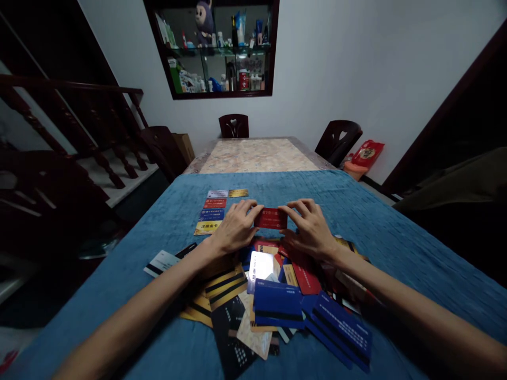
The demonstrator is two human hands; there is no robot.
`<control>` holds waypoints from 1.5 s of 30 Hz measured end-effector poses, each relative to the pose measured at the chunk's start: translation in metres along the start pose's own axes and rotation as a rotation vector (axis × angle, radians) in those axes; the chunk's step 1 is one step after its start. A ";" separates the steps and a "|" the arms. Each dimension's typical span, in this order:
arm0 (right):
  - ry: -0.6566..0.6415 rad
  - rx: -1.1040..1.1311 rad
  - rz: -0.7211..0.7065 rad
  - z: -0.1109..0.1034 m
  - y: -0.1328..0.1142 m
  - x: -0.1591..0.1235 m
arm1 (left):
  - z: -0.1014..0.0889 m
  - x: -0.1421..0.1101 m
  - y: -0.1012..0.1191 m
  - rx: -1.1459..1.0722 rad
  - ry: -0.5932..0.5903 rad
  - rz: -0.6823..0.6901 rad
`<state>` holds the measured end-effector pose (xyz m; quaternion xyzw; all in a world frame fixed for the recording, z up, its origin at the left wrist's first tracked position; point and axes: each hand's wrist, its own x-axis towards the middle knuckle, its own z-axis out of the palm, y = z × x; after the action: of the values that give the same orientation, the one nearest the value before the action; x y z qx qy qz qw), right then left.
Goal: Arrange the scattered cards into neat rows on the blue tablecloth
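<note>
A dark red card (271, 218) is held up by its two short ends, its printed face towards me. My left hand (236, 224) pinches the left end, and my right hand (311, 228) pinches the right end. Below the hands lies a loose pile of cards, with a blue card (278, 303), a white card (260, 270), a black card (233, 335) and a red card (306, 272) among them. Beyond my left hand, several cards lie in neat rows, including a yellow card (207, 227), a gold card (238, 193) and another red card (215, 203).
A blue cloth (158, 316) covers the near part of the table, and a patterned top (261, 154) shows at the far end. Dark chairs (339, 141) stand around it. A shelf niche (222, 50) is set in the wall, and a wooden railing (79, 126) runs along the left.
</note>
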<state>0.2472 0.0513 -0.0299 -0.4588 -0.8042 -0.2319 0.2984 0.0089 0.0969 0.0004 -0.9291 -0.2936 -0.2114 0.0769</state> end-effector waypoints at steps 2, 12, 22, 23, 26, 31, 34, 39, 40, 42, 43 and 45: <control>-0.005 0.023 -0.017 0.003 0.002 0.007 | -0.001 0.001 -0.008 0.023 0.000 0.015; -0.104 0.094 -0.057 0.040 0.021 0.048 | -0.012 0.017 -0.050 0.094 -0.084 -0.005; -0.199 0.201 0.024 0.102 0.044 0.111 | 0.004 0.048 -0.118 0.079 -0.140 -0.129; -0.210 0.204 0.044 0.109 0.046 0.117 | 0.006 0.051 -0.124 0.078 -0.147 -0.148; -0.263 0.220 0.087 0.128 0.050 0.132 | 0.015 0.060 -0.143 0.071 -0.166 -0.196; -0.339 0.224 0.144 0.159 0.058 0.150 | 0.034 0.070 -0.172 0.051 -0.205 -0.258; -0.377 0.242 0.149 0.177 0.062 0.158 | 0.045 0.076 -0.187 0.051 -0.235 -0.293; -0.439 0.282 0.194 0.197 0.067 0.168 | 0.059 0.087 -0.204 0.030 -0.305 -0.369; -0.452 0.283 0.202 0.200 0.067 0.170 | 0.061 0.090 -0.207 0.024 -0.318 -0.378; -0.469 0.281 0.210 0.203 0.069 0.172 | 0.064 0.095 -0.211 0.015 -0.346 -0.386; -0.476 0.280 0.214 0.204 0.069 0.174 | 0.066 0.097 -0.213 0.009 -0.361 -0.391; -0.491 0.280 0.222 0.205 0.071 0.176 | 0.068 0.101 -0.216 -0.006 -0.391 -0.400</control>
<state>0.1837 0.3228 -0.0476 -0.5407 -0.8213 0.0330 0.1787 -0.0179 0.3432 -0.0123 -0.8760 -0.4799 -0.0400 -0.0270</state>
